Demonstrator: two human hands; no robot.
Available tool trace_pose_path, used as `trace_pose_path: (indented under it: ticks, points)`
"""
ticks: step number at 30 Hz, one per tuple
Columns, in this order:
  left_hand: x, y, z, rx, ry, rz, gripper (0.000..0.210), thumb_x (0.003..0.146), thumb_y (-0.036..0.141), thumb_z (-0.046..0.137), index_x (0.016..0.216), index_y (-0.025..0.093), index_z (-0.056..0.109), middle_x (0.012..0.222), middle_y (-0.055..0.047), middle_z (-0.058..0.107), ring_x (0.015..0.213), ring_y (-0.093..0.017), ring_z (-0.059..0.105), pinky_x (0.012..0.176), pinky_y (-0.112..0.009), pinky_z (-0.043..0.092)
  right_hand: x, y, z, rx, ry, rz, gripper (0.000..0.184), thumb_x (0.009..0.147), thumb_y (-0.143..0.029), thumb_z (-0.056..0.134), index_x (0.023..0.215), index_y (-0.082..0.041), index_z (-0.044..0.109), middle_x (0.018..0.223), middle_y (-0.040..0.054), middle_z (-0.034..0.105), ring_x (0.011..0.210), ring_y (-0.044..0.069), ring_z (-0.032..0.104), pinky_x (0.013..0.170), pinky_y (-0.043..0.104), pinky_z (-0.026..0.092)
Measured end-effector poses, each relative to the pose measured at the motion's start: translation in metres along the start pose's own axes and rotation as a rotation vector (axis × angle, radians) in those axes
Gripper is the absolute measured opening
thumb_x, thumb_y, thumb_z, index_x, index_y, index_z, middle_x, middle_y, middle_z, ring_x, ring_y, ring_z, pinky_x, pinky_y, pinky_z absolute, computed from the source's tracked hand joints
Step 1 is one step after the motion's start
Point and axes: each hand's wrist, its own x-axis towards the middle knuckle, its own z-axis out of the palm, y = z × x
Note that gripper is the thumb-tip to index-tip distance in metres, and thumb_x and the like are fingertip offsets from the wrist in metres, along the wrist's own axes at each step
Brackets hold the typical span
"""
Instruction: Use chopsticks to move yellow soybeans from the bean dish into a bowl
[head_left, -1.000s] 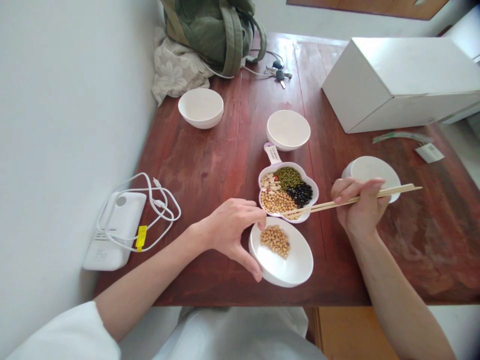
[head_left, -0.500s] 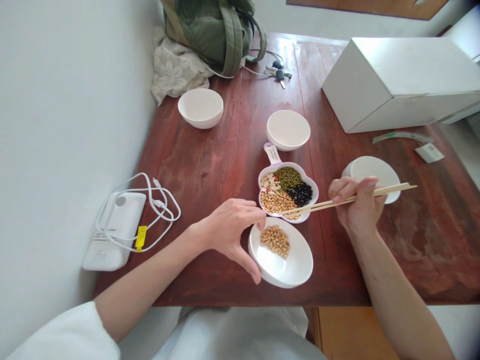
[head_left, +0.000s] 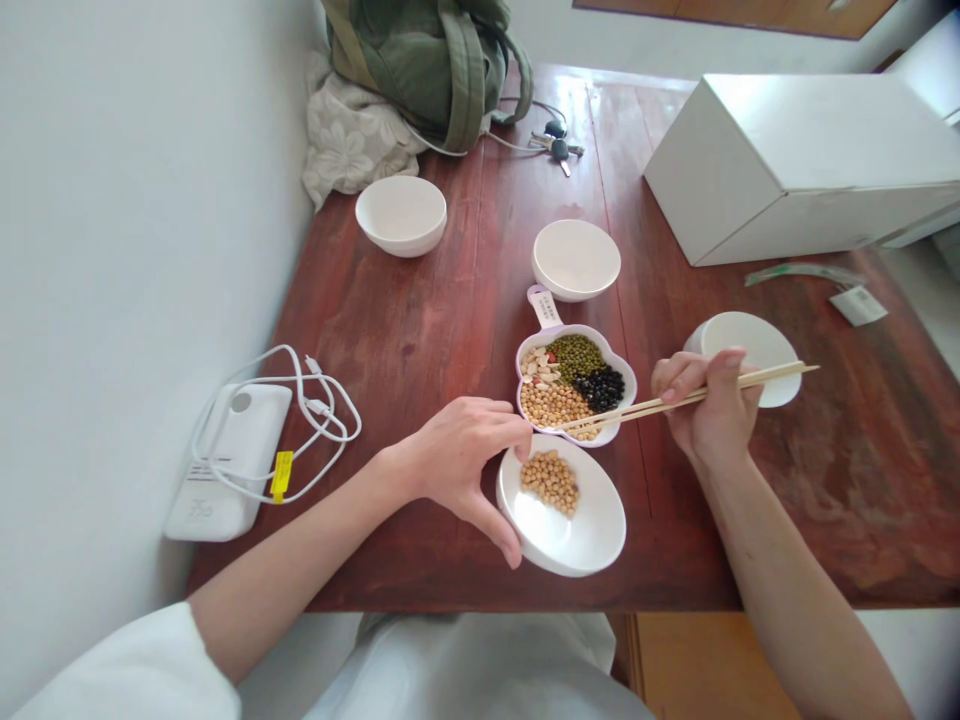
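Note:
My left hand (head_left: 480, 465) grips the left rim of a white bowl (head_left: 577, 550), thumb low on its side and fingers at the back edge. A heap of soybeans (head_left: 551, 482) lies in that bowl. Chopsticks (head_left: 675, 402) are held in my right hand (head_left: 709, 410), their tips among the soybeans in a flower-shaped dish (head_left: 628, 362) with a labelled handle. Peanuts (head_left: 541, 365), mung beans (head_left: 576, 357) and black beans (head_left: 600, 388) lie in the same dish, grouped by kind. Whether the tips pinch a bean is too small to tell.
Further white bowls stand at the back left (head_left: 401, 220), behind the dish (head_left: 576, 262) and beyond my right hand (head_left: 757, 345). A white power bank (head_left: 225, 470) with a cable lies left. Behind are a green bag (head_left: 420, 70), keys (head_left: 559, 148) and a large white box (head_left: 810, 150).
My right hand has shifted slightly to the left, and the chopsticks' rear ends moved with it. Their tips stay in the soybeans of the dish. My left hand and the bowl look unmoved.

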Motion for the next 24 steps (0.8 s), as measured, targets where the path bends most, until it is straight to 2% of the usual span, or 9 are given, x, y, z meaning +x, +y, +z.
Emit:
trace_pose_path:
  ticks: [8,17,24]
  points:
    - [0.0,-0.0008,0.0002,-0.003,-0.009,0.0,0.084,0.055,0.095,0.076,0.09,0.02,0.058,0.077,-0.001,0.07,0.065,-0.017,0.057,0.065,-0.032,0.038,0.0004,0.0011,0.0021,-0.01,0.043,0.028,0.071,0.104,-0.061,0.058,0.048,-0.018,0.065,0.047,0.0053,0.052,0.044,0.013,0.047,0.037,0.028,0.025]
    - [-0.001,-0.0012,0.0005,0.005,-0.019,-0.004,0.084,0.058,0.095,0.074,0.094,0.02,0.061,0.078,-0.002,0.07,0.066,-0.019,0.06,0.066,-0.033,0.04,0.0014,0.0044,0.0024,-0.017,0.124,-0.066,0.067,0.106,-0.058,0.055,0.051,-0.022,0.067,0.049,0.0042,0.053,0.046,0.015,0.046,0.042,0.034,0.026]
    - [-0.0005,-0.0011,0.0006,0.004,-0.024,-0.001,0.083,0.059,0.095,0.074,0.093,0.02,0.062,0.079,-0.002,0.071,0.067,-0.019,0.061,0.067,-0.033,0.04,-0.0013,0.0063,0.002,-0.018,0.066,-0.102,0.066,0.108,-0.057,0.051,0.056,-0.022,0.07,0.053,0.0049,0.054,0.05,0.017,0.049,0.046,0.035,0.029]
